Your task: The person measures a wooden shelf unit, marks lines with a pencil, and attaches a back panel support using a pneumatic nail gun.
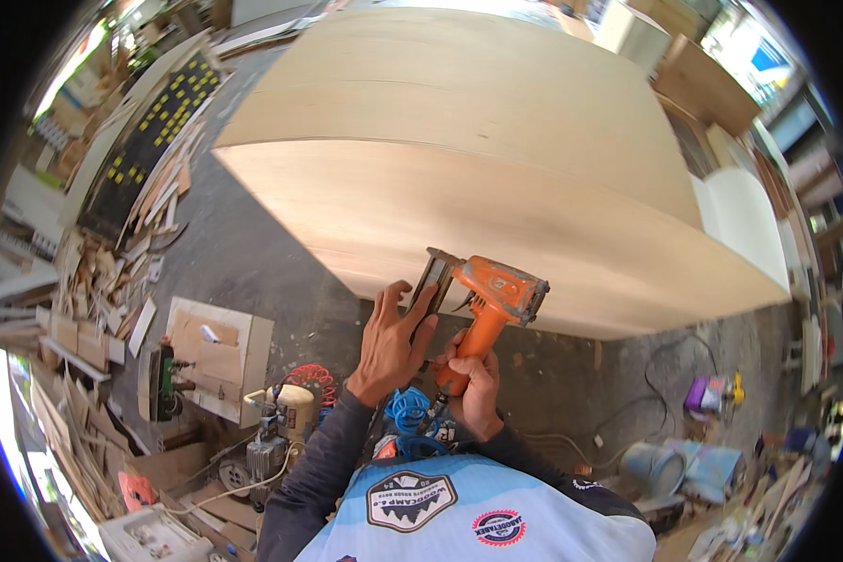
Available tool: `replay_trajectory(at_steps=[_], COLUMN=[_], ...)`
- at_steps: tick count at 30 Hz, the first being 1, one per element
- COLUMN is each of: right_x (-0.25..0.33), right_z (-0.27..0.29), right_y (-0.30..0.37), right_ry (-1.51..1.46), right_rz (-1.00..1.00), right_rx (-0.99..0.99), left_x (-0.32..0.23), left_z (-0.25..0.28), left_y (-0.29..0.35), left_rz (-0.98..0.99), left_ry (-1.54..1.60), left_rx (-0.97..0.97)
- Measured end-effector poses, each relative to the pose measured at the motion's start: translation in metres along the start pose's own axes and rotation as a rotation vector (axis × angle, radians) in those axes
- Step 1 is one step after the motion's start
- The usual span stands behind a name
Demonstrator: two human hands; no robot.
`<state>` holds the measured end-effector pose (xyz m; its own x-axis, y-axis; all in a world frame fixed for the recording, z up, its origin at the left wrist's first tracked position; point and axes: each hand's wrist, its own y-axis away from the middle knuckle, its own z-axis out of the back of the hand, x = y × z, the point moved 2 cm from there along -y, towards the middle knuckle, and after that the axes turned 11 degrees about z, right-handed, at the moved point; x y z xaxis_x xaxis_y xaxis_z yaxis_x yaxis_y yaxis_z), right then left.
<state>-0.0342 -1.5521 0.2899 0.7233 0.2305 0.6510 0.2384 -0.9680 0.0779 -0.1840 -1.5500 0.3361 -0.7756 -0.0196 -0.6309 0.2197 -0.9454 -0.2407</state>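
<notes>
**Left hand (391,342) beside the nail gun (496,281): fingers are the weak point**

In the head view, we see the orange nail gun held up before a large pale wooden box (459,201), its body overlapping the box's lower edge. Our right hand (478,382) is wrapped around its handle; we cannot tell where the trigger finger lies. Our left fingers are loosely spread and gripping nothing, the index finger alongside the dark magazine (433,281); whether it touches, we cannot tell.

We judge the left hand most at risk: if the magazine slides suddenly, it could pinch a fingertip, and a squeezed trigger could fire a fastener while our fingers are this near. With only one hand gripping, the tool could also tip and knock the box's face. A blue coiled hose (407,409) lies below our hands; it could catch and tug our aim if it is the tool's supply.
</notes>
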Motion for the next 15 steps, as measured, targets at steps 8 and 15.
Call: replay_trajectory(at_steps=[8,15], right_x=[0.093,0.121], right_z=[0.101,0.17], right_y=[0.04,0.076], right_ry=[-0.173,-0.362], right_rz=[0.324,0.528], right_rx=[-0.484,-0.86], left_x=[-0.091,-0.058], left_z=[-0.052,-0.083], left_y=[-0.014,0.028], left_rz=[0.049,0.309], left_ry=[0.385,0.436], left_rx=[0.514,0.627])
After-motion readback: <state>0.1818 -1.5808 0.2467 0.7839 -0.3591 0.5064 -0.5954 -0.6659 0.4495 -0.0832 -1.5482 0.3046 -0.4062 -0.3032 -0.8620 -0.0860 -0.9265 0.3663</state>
